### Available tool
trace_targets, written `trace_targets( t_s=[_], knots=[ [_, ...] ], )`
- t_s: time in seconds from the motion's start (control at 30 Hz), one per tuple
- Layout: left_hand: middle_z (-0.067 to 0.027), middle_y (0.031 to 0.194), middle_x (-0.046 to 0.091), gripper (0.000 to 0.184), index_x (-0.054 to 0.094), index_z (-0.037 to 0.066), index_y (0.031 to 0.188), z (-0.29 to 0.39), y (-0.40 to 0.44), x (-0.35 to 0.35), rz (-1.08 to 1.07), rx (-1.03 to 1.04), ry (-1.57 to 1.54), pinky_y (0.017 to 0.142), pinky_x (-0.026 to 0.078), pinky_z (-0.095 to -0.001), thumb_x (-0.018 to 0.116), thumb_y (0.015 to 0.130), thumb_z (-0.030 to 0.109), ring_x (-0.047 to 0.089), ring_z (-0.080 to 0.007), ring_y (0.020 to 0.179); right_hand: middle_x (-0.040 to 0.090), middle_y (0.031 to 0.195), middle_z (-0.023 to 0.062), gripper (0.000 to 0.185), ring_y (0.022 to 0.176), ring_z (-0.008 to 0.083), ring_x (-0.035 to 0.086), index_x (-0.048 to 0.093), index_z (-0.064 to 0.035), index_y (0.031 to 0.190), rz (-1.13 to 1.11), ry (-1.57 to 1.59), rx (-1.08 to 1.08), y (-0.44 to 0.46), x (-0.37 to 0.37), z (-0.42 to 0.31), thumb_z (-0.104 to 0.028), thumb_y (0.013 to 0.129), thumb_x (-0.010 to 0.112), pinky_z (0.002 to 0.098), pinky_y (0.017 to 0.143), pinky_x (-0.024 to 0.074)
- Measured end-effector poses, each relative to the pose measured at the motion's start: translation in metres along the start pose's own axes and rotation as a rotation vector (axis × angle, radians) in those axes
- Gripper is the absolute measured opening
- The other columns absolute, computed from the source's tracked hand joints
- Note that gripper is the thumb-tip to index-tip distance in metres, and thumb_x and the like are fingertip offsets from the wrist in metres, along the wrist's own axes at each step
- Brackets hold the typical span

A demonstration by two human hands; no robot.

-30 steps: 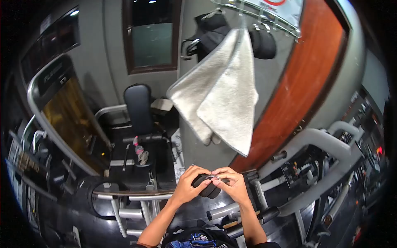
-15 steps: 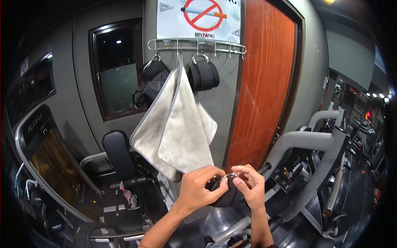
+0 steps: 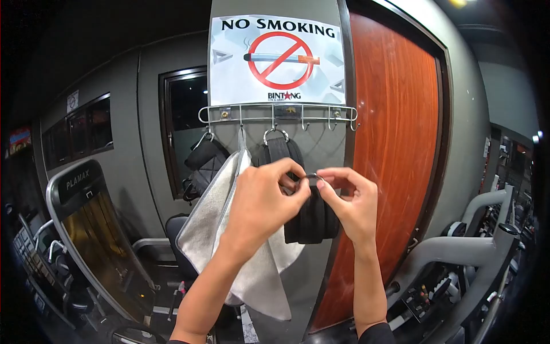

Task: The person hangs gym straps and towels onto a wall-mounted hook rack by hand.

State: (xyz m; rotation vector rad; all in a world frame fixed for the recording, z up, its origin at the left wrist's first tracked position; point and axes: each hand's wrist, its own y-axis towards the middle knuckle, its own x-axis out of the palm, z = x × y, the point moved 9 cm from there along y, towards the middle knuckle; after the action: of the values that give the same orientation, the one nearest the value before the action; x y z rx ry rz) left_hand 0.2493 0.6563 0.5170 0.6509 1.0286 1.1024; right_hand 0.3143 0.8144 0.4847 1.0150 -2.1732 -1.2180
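My left hand (image 3: 266,192) and my right hand (image 3: 349,198) are both raised in front of the wall. Between them hangs a black ankle strap (image 3: 312,221), its metal ring (image 3: 313,176) pinched by the fingers of each hand. Just behind, another black strap (image 3: 279,150) dangles by its rings from a wire hook rack (image 3: 288,111) on the wall. A pale grey towel (image 3: 209,218) hangs one hook to the left, partly hidden by my left hand and forearm. On the leftmost occupied hook is a black padded item (image 3: 206,166).
A no smoking sign (image 3: 278,60) is above the rack, whose right-hand hooks are bare. Right of it stands a reddish wooden door (image 3: 395,126). Gym machines flank me: a weight stack (image 3: 94,235) on the left and a grey-framed machine (image 3: 458,251) on the right.
Both hands have risen with the ankle strap, from below the towel up to near the hook rack. The view has tilted upward, showing the whole sign.
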Motion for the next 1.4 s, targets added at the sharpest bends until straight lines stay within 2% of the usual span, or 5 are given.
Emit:
trace_targets(
  t_s=[0.33, 0.77, 0.83, 0.97, 1.4],
  knots=[
    [-0.0133, 0.074, 0.073, 0.016, 0.074, -0.002, 0.082, 0.001, 0.052, -0.04, 0.24, 0.087, 0.313, 0.07, 0.054, -0.032, 0.073, 0.077, 0.013, 0.072, -0.0242, 0.067, 0.077, 0.083, 0.0093, 0.021, 0.077, 0.0144, 0.074, 0.079, -0.0028, 0.097, -0.168, -0.045, -0.151, 0.085, 0.045, -0.007, -0.014, 0.08, 0.076, 0.0264, 0.074, 0.0554],
    [-0.0156, 0.075, 0.073, 0.017, 0.075, -0.002, 0.085, -0.034, 0.086, -0.035, 0.264, 0.056, 0.397, 0.074, 0.055, -0.0342, 0.072, 0.08, 0.014, 0.073, -0.0288, 0.07, 0.075, 0.077, 0.0119, 0.019, 0.07, 0.0198, 0.074, 0.077, 0.0001, 0.093, -0.054, -0.167, -0.264, 0.111, 0.065, 0.01, -0.015, 0.081, 0.075, 0.0295, 0.071, 0.0559],
    [-0.01, 0.076, 0.075, 0.015, 0.078, 0.003, 0.088, -0.036, 0.086, -0.034, 0.263, 0.056, 0.436, 0.063, 0.051, -0.029, 0.075, 0.081, 0.015, 0.065, -0.0174, 0.058, 0.075, 0.078, 0.0119, 0.017, 0.071, 0.0201, 0.074, 0.076, 0.0, 0.093, -0.066, -0.182, -0.256, 0.112, 0.065, 0.01, -0.013, 0.082, 0.074, 0.0296, 0.072, 0.0561],
    [-0.0099, 0.079, 0.075, 0.014, 0.078, 0.002, 0.088, -0.037, 0.086, -0.034, 0.265, 0.055, 0.46, 0.064, 0.051, -0.0292, 0.076, 0.08, 0.014, 0.065, -0.0174, 0.059, 0.075, 0.08, 0.0129, 0.017, 0.071, 0.023, 0.074, 0.077, -0.0009, 0.092, -0.088, -0.232, -0.279, 0.113, 0.065, 0.007, -0.015, 0.081, 0.074, 0.0313, 0.073, 0.0561],
    [-0.0152, 0.093, 0.073, 0.018, 0.078, 0.001, 0.097, -0.024, 0.073, -0.025, 0.142, 0.073, 0.582, 0.082, 0.054, -0.0406, 0.069, 0.09, 0.015, 0.07, -0.0329, 0.085, 0.075, 0.082, 0.0103, 0.017, 0.071, 0.0237, 0.071, 0.077, -0.0035, 0.095, -0.202, -0.292, -0.281, 0.103, 0.064, 0.01, -0.017, 0.086, 0.072, 0.0331, 0.071, 0.0543]
  ],
)
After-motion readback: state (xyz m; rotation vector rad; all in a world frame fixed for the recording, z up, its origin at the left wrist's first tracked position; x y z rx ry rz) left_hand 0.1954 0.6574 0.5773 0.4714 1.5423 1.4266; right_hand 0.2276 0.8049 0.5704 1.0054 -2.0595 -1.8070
